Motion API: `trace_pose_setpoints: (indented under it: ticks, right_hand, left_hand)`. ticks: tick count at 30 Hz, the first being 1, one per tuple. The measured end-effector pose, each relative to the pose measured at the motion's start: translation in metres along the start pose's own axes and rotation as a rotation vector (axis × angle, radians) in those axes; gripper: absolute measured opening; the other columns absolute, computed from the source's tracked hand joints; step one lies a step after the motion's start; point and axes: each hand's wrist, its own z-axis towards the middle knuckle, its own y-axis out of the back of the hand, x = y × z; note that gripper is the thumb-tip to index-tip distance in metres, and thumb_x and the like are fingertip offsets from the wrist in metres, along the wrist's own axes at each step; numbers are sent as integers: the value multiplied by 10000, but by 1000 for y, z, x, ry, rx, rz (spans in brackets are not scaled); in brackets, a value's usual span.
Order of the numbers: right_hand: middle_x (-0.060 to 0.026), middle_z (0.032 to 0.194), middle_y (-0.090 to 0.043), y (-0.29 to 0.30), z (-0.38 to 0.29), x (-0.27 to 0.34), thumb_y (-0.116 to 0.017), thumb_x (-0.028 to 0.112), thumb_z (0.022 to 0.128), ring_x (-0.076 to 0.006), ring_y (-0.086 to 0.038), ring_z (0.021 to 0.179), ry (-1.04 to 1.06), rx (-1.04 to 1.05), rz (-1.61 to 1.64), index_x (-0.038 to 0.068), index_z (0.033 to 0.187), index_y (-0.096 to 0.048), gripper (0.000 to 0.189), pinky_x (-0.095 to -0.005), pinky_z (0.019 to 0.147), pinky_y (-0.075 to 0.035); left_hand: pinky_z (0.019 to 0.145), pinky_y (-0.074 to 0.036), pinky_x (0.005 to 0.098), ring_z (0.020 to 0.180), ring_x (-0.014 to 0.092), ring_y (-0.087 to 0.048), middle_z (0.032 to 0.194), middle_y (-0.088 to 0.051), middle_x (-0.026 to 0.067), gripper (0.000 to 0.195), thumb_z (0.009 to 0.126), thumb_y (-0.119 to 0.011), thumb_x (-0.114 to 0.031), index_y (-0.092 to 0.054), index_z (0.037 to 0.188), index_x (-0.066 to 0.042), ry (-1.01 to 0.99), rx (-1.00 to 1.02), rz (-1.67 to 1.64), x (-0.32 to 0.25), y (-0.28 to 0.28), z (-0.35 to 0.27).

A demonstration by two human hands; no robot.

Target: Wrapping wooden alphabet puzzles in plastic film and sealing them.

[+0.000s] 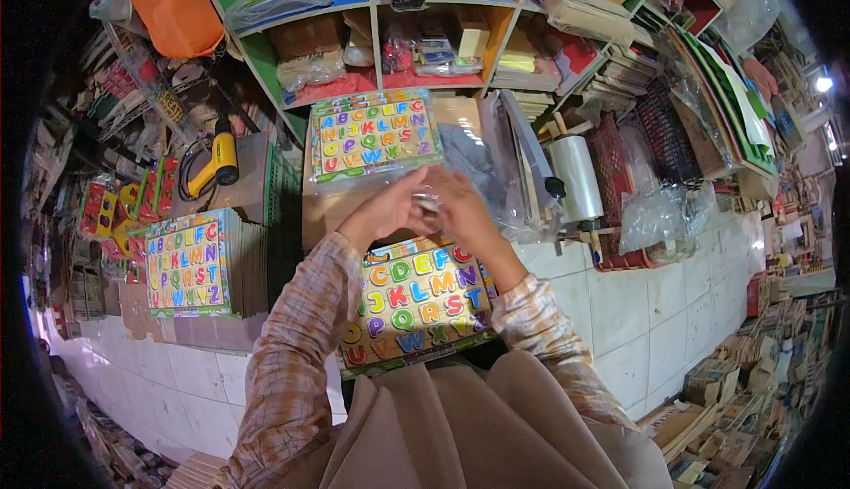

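Note:
My left hand [392,204] and my right hand [461,206] meet in front of me, fingers curled towards each other. A small pale scrap [428,204] shows between them; its kind and which hand grips it are unclear. Beneath my wrists, a colourful alphabet puzzle board [418,303] lies by my lap, partly covered by my forearms. Just beyond my fingers, another alphabet puzzle board [375,133] in clear plastic wrap rests on the worktable [325,213]. Right of it are a sheet of clear plastic [468,157] and a long grey lever arm [528,143] with a black knob.
On the left stands a stack of alphabet boards [186,263], with a yellow heat gun [216,160] behind it. A roll of clear film [576,177] and a red plastic crate [621,260] are at right. Filled shelves [375,44] rise behind the worktable.

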Motion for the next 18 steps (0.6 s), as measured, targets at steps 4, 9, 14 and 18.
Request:
trace_pose_setpoints:
  ticks: [4,9,14,18]
  right_hand:
    - [-122,1075,-557,14,35,9,-569,46,750,-264,-475,1089,108,-141,216,27,993,-567,243,-361,924,-356]
    - [-144,1002,-565,0,25,-103,-608,36,718,-245,-517,979,-550,-471,404,-11,981,-550,273,-326,863,-390]
    - [-221,1234,-360,-81,-36,-198,-680,129,611,-411,-375,1098,-565,3,-447,85,1130,-458,566,-439,919,-337]
    - [-217,1133,-474,-82,-42,-196,-684,147,603,-390,-456,1045,-535,187,-511,98,1082,-516,510,-436,872,-385]
  left_hand:
    - [762,-475,353,908,226,-575,1038,-571,108,422,856,-476,-331,-466,1140,-19,-437,-240,421,-18,80,-33]
    - [533,-423,213,660,65,-529,798,-569,-4,159,838,-502,-158,-564,947,-61,-892,-464,156,5,202,-93]
    - [520,-403,204,622,75,-518,760,-565,4,194,850,-470,-225,-558,924,-68,-528,-886,203,60,201,-85]
    - [597,-460,251,695,120,-568,822,-594,39,230,854,-455,-263,-558,924,-70,-280,-732,242,63,132,-99]
